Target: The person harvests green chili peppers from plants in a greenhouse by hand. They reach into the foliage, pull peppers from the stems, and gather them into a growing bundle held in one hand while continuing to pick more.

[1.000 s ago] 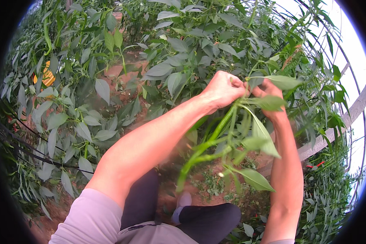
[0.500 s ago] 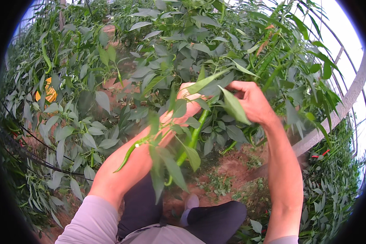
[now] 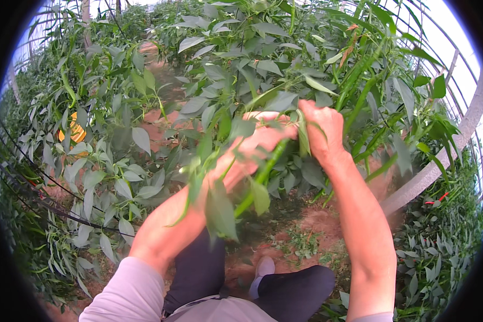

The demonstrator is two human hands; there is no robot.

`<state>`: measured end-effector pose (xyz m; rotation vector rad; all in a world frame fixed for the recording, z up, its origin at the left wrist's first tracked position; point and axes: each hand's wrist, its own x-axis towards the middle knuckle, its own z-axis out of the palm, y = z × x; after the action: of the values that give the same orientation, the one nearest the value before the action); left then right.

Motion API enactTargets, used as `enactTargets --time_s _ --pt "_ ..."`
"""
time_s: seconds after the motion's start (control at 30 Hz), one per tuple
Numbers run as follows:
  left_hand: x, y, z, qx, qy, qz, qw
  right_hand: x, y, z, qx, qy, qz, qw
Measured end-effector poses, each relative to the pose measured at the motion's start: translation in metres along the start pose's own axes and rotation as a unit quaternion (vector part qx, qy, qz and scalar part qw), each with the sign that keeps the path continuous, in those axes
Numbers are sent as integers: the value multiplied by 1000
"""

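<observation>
Left hand (image 3: 271,137) among leaves (image 3: 221,214), its fingers partly hidden and blurred; we cannot tell whether they pinch anything. Right hand (image 3: 325,131) just beside it, fingers curled in; we cannot make out their hold. We see a green pepper (image 3: 264,173) slanting below the left hand, reddish soil (image 3: 319,221) beyond.

No txt, labels, brands, nos. or signs legible anywhere in the head cam view.
</observation>
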<state>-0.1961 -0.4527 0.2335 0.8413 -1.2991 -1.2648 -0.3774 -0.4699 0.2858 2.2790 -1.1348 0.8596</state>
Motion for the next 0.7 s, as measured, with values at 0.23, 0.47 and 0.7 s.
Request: enactTargets --time_s 0.23,0.47,0.7 --pt "-41 -13 15 -80 -94 -29 992 0 4 -6 -40 77 23 996" --pt "-60 -37 15 55 -10 -88 995 5 -30 -25 -8 -44 -195 980" --pt "-58 -46 -14 58 -11 -11 998 15 -27 -22 124 -22 -194 973"
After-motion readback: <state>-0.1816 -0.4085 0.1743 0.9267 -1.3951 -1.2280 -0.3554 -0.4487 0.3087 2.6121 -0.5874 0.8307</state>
